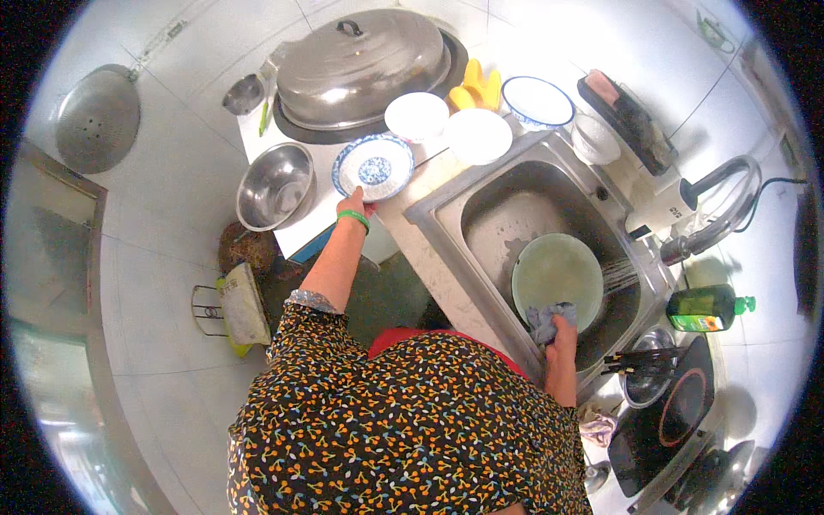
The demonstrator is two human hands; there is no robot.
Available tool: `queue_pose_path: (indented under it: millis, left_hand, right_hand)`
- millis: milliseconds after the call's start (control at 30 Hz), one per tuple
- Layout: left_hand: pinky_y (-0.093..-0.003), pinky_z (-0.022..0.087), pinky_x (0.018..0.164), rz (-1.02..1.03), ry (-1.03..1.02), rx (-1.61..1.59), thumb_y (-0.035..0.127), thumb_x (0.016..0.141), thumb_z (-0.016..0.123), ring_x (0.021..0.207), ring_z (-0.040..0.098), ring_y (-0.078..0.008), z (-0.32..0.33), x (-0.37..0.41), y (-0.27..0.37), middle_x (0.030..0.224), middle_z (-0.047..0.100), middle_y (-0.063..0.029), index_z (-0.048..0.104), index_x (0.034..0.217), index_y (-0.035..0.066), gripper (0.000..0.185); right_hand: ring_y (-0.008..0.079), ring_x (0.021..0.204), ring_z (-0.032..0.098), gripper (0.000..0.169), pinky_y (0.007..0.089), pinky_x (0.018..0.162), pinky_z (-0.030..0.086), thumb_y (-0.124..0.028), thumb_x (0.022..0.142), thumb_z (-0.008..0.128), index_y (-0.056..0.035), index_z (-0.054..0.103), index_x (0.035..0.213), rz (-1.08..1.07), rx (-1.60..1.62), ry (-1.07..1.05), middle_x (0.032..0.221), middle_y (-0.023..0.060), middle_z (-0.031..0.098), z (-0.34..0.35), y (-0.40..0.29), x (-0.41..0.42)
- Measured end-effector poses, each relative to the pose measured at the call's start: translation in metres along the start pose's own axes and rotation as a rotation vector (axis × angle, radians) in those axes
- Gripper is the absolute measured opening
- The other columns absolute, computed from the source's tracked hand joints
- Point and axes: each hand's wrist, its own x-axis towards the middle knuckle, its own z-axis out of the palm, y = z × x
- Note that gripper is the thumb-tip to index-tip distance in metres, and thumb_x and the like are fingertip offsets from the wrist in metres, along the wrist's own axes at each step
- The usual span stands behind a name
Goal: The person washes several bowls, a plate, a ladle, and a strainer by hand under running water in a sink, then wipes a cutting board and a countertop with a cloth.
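Note:
My left hand [356,205] grips the near rim of a blue-and-white patterned plate [396,164], thumb on top, at the edge of the white counter left of the sink. A steel bowl [275,187] stands just left of the plate. My right hand [564,338] holds a crumpled grey cloth [546,322] against the near rim of a round pale green basin [557,273]. The basin lies in the stainless steel sink [492,206]. Water sprays from the curved faucet [682,250] towards the basin's right side.
Behind the plate are two white bowls [477,136], yellow rubber gloves [477,87], a blue-rimmed enamel dish [537,102] and a large domed wok lid [360,67]. Right of the sink stand a green detergent bottle [700,308], chopsticks [644,360] over a metal bowl, and a black pan-like item [682,405].

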Motion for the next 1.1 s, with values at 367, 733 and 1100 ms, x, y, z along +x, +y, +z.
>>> queue_pose_path:
  millis: [367,733,1100]
  left_hand:
    - [-0.0367,0.049,0.070,0.059,-0.487,0.703,0.014,0.075,0.060,0.082,0.058,-0.0180,-0.002,-0.041,0.159,0.092,0.057,-0.0048,0.053,0.101,0.007,0.028]
    - [-0.0379,0.040,0.089,0.488,0.263,1.978,0.027,0.082,0.047,0.107,0.049,-0.0338,-0.036,-0.006,0.318,0.115,0.050,-0.0221,0.049,0.111,-0.003,0.042]
    - [-0.0409,0.042,0.085,0.468,0.809,1.537,0.021,0.083,0.049,0.107,0.046,-0.0311,-0.066,-0.045,0.309,0.118,0.044,-0.0146,0.030,0.127,0.005,0.051]
  right_hand:
    - [0.0290,0.096,0.053,0.061,0.0403,0.079,0.048,-0.001,0.064,0.055,-0.0042,0.037,0.122,0.039,0.040,-0.127,0.110,0.0124,0.050,-0.038,-0.017,-0.004]
    - [0.0283,0.085,0.055,0.050,0.0416,0.062,0.052,-0.004,0.065,0.052,-0.0068,0.044,0.115,-0.046,-0.169,-0.116,0.101,0.0110,0.052,-0.061,-0.070,-0.021]
    - [0.0225,0.077,0.056,0.042,0.0358,0.067,0.048,-0.007,0.066,0.052,-0.0047,0.046,0.107,-0.163,-0.360,-0.149,0.092,0.0073,0.054,-0.138,-0.097,0.022]
